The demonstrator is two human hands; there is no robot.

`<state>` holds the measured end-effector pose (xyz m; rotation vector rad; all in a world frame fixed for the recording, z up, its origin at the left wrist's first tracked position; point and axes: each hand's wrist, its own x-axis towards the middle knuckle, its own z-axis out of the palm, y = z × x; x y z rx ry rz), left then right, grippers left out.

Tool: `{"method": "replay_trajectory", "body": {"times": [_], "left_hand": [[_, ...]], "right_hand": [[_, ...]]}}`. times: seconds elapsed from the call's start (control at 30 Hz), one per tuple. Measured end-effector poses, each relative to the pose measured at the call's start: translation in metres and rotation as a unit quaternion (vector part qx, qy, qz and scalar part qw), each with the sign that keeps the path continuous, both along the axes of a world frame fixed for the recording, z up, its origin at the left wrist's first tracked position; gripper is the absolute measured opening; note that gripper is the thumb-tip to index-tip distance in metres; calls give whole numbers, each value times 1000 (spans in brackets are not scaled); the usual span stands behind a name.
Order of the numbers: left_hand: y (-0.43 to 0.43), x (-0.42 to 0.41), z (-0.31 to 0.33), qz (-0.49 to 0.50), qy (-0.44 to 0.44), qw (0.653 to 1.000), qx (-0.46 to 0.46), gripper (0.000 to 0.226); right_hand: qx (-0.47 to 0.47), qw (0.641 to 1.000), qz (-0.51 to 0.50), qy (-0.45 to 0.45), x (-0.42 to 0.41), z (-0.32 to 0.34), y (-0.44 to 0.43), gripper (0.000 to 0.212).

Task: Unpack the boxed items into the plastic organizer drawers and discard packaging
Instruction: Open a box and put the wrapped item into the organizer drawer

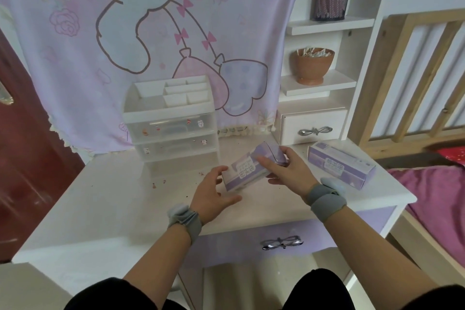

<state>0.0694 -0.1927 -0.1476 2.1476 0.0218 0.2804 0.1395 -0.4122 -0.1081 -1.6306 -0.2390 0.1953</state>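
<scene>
Head view, looking down over a white wooden desk top, which is carrying everything in play. At its back, against a pink cartoon curtain, a translucent plastic organizer with two stickered drawers and a white divided tray on top is standing with both drawers pushed in. Near the right edge a second lilac cardboard box is lying on the desk, untouched. Just in front of the organizer, a lilac-and-white rectangular cardboard box is being held tilted above the desk, between the two hands. The right hand is gripping the box's far end, thumb over the top face and fingers curling beneath. The left hand is hanging open, fingers spread, at the near end; whether its fingertips are touching the carton cannot be told. Judged step: opening the carton. To do it well, the right hand should be steadying the body without crushing it, while the left is lifting the end flap cleanly, keeping the opening over the desk.
</scene>
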Motion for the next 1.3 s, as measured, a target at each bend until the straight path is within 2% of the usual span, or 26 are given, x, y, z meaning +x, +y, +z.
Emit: {"method": "replay_trajectory", "body": {"times": [0.23, 0.37, 0.5, 0.6, 0.73, 0.97, 1.13, 1.3], "left_hand": [[15, 4, 9, -5, 0, 998, -63, 38], [24, 0, 9, -4, 11, 997, -73, 26], [28, -5, 1, -10, -15, 998, 53, 52], [26, -8, -4, 5, -19, 996, 87, 64], [22, -6, -5, 34, -9, 989, 141, 75], [23, -2, -3, 44, -36, 980, 191, 70], [22, 1, 6, 35, -19, 976, 216, 68], [18, 2, 3, 45, -20, 977, 205, 69]], "right_hand": [[63, 994, 67, 62, -4, 4, -8, 75], [40, 992, 87, 86, -7, -4, -2, 68], [-23, 992, 103, 72, -13, -11, 5, 60], [-36, 988, 137, 53, -15, -12, 2, 47], [-43, 985, 159, 48, -17, -12, -5, 44], [-177, 971, 128, -97, -24, -8, -8, 36], [-210, 957, 83, -180, -27, -2, -6, 40], [-213, 958, 38, -186, -24, -6, 0, 66]]}}
